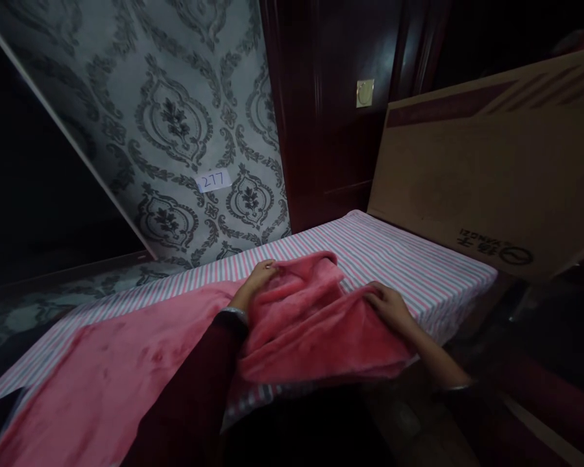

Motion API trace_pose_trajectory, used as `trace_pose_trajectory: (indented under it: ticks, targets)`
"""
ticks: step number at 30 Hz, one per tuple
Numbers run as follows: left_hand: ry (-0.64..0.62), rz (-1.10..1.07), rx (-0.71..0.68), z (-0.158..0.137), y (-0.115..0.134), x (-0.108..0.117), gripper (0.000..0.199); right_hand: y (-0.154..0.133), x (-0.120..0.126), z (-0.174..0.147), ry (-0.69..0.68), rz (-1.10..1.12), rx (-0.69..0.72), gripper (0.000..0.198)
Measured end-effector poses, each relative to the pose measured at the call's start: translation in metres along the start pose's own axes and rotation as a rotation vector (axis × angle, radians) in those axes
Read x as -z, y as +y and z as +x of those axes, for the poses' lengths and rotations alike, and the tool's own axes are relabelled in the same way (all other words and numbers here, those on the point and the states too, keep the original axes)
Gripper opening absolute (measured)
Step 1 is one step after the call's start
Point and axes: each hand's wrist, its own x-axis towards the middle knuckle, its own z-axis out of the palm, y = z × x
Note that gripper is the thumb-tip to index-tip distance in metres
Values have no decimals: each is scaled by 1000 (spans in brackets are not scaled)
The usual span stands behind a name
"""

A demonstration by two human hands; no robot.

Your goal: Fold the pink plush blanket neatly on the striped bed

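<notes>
A plush pink-red blanket [321, 331] lies bunched in front of me, its paler part spreading flat to the left. My left hand [261, 277] grips the blanket at the far left side of the bunched part, fingers closed in the pile. Over on the right, my right hand [388, 305] pinches the upper edge of a fold between thumb and fingers. Folds of fabric hide some of the fingertips. Beneath the blanket is a striped cloth [399, 250] in pink, white and grey, draped over a table-like surface.
A large cardboard box [486, 175] stands behind the right end of the striped cloth. Patterned wallpaper [175, 123] with a paper label [213, 180] reading 277 rises behind. Beside it is a dark red door [331, 130]. A dark panel [43, 168] stands at the left.
</notes>
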Motion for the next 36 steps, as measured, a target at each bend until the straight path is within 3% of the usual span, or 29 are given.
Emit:
trace_pose_trajectory:
  ticks: [2,4,9,13,18,21,23,24,27,29,32,36]
  targets:
    - [31,-71,-23,-2,15,5,19,-17,8,-2,111,115,-12,17]
    - [65,-137,-56,-6,35,6,26,-47,13,-4,141,168,80,19]
    - [-15,7,-214,-28,86,-17,20,-140,5,-4,-85,110,538,15]
    - [-169,-11,-239,-51,100,-40,20,-174,-13,3,-128,105,625,14]
    - [-254,-34,-275,-68,95,-49,24,-168,-20,13,51,69,557,9]
    - [-245,25,-328,-71,96,-52,24,-161,-22,16,176,70,544,35]
    - [-231,74,-374,-71,99,-55,23,-159,-24,18,137,75,506,53]
    - [-216,92,-396,-72,100,-57,23,-159,-25,20,76,66,476,52]
    - [-110,179,-468,-83,101,-56,27,-158,-18,35,-66,5,360,26]
    - [-41,336,-530,-98,99,-49,34,-154,-2,53,-3,18,253,14]
    - [-50,681,-558,-125,92,-32,40,-137,38,91,246,207,50,14]
    - [-146,1008,-413,-141,72,-9,21,-108,93,126,447,413,-55,14]
